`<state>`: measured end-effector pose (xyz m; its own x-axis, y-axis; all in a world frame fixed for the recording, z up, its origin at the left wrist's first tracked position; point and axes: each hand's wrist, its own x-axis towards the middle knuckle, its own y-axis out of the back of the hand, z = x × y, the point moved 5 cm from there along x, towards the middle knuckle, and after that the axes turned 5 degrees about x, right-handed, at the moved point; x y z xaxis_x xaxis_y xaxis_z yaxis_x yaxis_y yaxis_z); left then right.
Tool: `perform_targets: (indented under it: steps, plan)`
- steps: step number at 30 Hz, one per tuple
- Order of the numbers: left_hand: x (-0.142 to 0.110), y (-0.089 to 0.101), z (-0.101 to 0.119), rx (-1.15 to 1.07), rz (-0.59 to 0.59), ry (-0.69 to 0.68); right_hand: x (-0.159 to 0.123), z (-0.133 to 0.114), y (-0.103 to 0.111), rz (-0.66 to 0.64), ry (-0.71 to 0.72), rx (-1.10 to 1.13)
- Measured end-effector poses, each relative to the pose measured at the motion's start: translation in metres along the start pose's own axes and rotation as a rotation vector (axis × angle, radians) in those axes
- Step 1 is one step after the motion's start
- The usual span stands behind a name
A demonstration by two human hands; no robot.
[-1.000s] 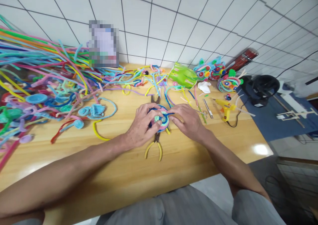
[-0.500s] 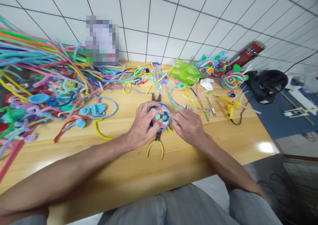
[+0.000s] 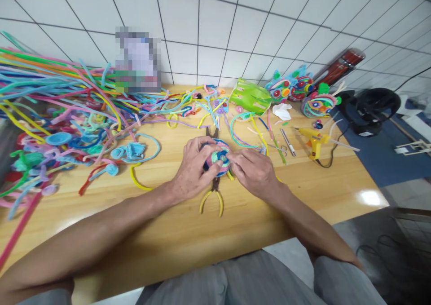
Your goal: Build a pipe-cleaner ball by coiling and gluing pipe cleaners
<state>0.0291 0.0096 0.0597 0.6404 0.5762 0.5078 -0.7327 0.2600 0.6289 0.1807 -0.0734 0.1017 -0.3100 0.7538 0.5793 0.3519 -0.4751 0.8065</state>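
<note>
Well left of the pliers (image 3: 216, 186), we see loose pipe cleaners (image 3: 67, 82) heaped back toward the tiled wall (image 3: 222, 31), presumably as stock within reach. A curved yellow pipe cleaner (image 3: 137, 181) lies nearer, left of the pliers. The left hand (image 3: 195, 165) is clamped on the coiled pipe-cleaner disc (image 3: 223, 153), thumb and fingers pressing its face, probably to steady it; the disc is over the middle of the pliers, though we cannot tell whether they touch. Just right of the pliers, the right hand (image 3: 256, 170) bunches its fingertips together at the disc's rim; we cannot see whether a strand sits between them. Farther right, beyond the pliers, lie a slim pen-like tool (image 3: 288, 142) and a yellow glue gun (image 3: 314, 139), seemingly set aside. We note the table (image 3: 168, 224) ending well right of the pliers; its front strip, nearer us than their handles, leaves both hands room to draw back.
</note>
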Motion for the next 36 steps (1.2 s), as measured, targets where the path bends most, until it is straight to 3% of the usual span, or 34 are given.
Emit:
perform_targets:
  steps: [10,18,25,36]
  plan:
    - [0.005,0.001,0.005,-0.116,0.005,-0.110,-0.001,0.000,0.000,0.007,0.003,-0.012]
    - [0.005,0.001,0.006,-0.059,-0.025,-0.155,-0.003,0.001,-0.001,-0.028,0.005,-0.011]
    - [0.008,0.003,0.008,-0.029,-0.127,-0.090,-0.005,0.005,0.000,-0.039,-0.067,0.101]
    - [0.006,0.003,0.006,-0.010,-0.090,-0.058,-0.008,0.018,0.008,-0.007,-0.084,0.209]
